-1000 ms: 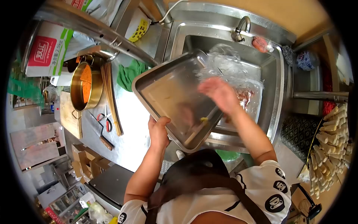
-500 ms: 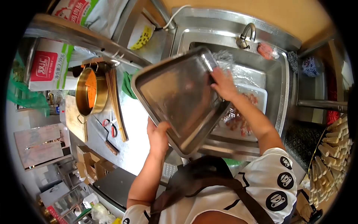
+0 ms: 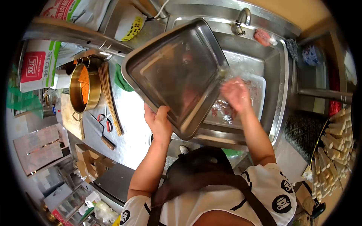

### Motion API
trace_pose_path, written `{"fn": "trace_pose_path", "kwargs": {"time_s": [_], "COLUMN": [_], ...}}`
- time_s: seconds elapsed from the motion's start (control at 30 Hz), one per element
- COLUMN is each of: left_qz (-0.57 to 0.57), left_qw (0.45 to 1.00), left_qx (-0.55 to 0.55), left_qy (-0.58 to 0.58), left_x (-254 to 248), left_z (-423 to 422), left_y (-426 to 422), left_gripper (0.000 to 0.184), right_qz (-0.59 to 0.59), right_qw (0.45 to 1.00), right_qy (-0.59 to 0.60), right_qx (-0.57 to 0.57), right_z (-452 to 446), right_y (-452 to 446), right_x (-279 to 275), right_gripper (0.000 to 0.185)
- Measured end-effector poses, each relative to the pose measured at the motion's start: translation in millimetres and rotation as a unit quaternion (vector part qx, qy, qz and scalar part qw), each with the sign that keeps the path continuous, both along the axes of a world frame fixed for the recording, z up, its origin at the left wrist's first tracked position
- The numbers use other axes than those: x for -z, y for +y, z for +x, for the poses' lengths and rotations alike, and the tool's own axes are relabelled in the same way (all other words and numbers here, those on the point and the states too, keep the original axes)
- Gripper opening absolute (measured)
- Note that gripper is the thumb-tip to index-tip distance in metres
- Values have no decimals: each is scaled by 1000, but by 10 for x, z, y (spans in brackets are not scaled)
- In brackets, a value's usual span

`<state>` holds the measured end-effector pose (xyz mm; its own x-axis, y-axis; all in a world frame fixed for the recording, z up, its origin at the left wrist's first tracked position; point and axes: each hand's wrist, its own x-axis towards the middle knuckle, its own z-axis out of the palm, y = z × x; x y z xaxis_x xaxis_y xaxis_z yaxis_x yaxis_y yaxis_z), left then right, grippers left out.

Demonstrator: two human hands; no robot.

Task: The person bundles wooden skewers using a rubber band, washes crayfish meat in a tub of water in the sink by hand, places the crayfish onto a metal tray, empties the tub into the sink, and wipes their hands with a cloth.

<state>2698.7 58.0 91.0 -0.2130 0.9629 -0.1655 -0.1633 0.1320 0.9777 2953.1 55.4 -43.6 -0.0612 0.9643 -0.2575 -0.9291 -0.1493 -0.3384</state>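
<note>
My left hand (image 3: 159,121) grips the near-left edge of a rectangular steel tray (image 3: 166,71), which is tilted over the left side of the sink. Just right of the tray's lowest-looking corner, my right hand (image 3: 236,94) is spread, wet and slightly blurred, with nothing held in it. Below my right hand, a white tub (image 3: 258,109) sits in the steel sink (image 3: 277,67), with reddish meat pieces (image 3: 226,113) in water. Water shows between the tray's right corner and my fingers.
A faucet (image 3: 245,17) and a pink bundle (image 3: 262,37) are at the sink's back. Left on the counter are a green cloth (image 3: 121,80), skewers (image 3: 109,98), a brass pot (image 3: 77,94), scissors (image 3: 108,122) and a knife (image 3: 107,142). A metal rail (image 3: 75,34) crosses the upper left.
The steel tray has tipped and shifted up and left. My right hand has left the tray's right side and is now over the tub. Clear film seen over the sink earlier no longer shows.
</note>
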Motion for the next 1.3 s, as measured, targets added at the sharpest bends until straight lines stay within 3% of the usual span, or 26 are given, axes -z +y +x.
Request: {"fn": "trace_pose_path", "kwargs": {"time_s": [0.07, 0.13, 0.17, 0.23, 0.37, 0.43, 0.5, 0.53, 0.6, 0.63, 0.7, 0.73, 0.77, 0.8, 0.83, 0.9, 0.93, 0.97, 1.0, 1.03, 1.07, 1.1, 1.17, 1.23, 1.27, 1.3], "left_qz": [5, 1, -5, -20, 7, -37, -35, -7, 33, 54, 180, 193, 322, 356, 350, 384, 407, 423, 430, 427, 364, 240, 247, 99, 32, 66], "left_qw": [1000, 1000, 999, 999, 1000, 999, 999, 999, 996, 996, 959, 934, 861, 818, 801, 765, 750, 738, 737, 746, 840, 859, 934, 990, 992, 994], "left_qx": [-21, -19, -26, -27, -17, 6, 15, 11, 8, 31, 69, 119, 122, 157, 186, 184, 168, 149, 130, 112, 111, 125, 82, -6, -27, 66], "left_qy": [-7, 7, 24, -9, -4, -10, 4, 32, 81, 64, 208, 275, 374, 425, 448, 484, 494, 505, 506, 499, 387, 435, 244, 99, 115, 61], "left_x": [-4, -37, -57, -147, -379, -473, -441, -386, -479, -553, -556, -605, -645, -612, -620, -600, -591, -589, -604, -573, -988, -667, -941, -1094, -1286, -1137], "left_z": [84, 103, 96, 61, 76, 72, 61, 70, 117, 114, 28, -66, -89, -251, -389, -629, -735, -828, -936, -1071, -806, -1271, -1100, -1076, -1011, -1209], "left_y": [48, 83, 103, 168, 191, 194, 154, 134, 93, 51, -56, -137, -135, -196, -236, -174, -101, -23, -8, 0, -175, -188, -267, -355, -386, -243], "left_gripper": [31, 30, 29, 31, 30, 30, 31, 31, 30, 30, 31, 26, 27, 29, 29, 30, 30, 32, 33, 35, 43, 46, 44, 41, 39, 39], "right_qz": [82, 157, 250, 237, 92, 97, 114, 117, 44, 43, -115, -59, -29, -3, -46, -46, -29, -16, 52, 84, 76, 81, 106, 158, 189, 237], "right_qw": [989, 898, 863, 789, 721, 531, 474, 474, 325, 323, 512, 619, 597, 567, 623, 748, 751, 708, 661, 696, 679, 646, 692, 600, 558, 515], "right_qy": [-96, -375, -395, -480, -653, -825, -864, -864, -943, -944, -851, -782, -801, -824, -777, -661, -659, -705, -748, -713, -729, -759, -706, -771, -796, -813], "right_qx": [-73, -166, -190, -302, -215, -167, -125, -121, 54, 55, 8, 36, 14, -1, -75, -19, 27, -37, -22, -28, -43, -25, 106, 145, 140, 131], "right_z": [-565, -912, -1038, -1029, -493, -89, 210, 235, 230, 276, 411, 437, 413, 387, 315, 188, 202, 227, 178, 86, 59, 39, -37, 48, 90, 174], "right_y": [16, -56, -58, -16, 396, 534, 540, 548, 434, 412, 374, 326, 295, 271, 242, 300, 366, 388, 405, 427, 370, 292, 102, -297, -561, -728], "right_x": [-652, -862, -880, -844, -73, 125, 309, 340, 170, 188, 276, 332, 224, 27, -308, -142, -222, -347, -266, -219, -453, -667, -868, -1358, -1793, -2080], "right_gripper": [24, 23, 21, 19, 14, 15, 27, 27, 49, 49, 67, 74, 78, 83, 87, 89, 92, 93, 94, 95, 92, 90, 90, 93, 93, 88]}}
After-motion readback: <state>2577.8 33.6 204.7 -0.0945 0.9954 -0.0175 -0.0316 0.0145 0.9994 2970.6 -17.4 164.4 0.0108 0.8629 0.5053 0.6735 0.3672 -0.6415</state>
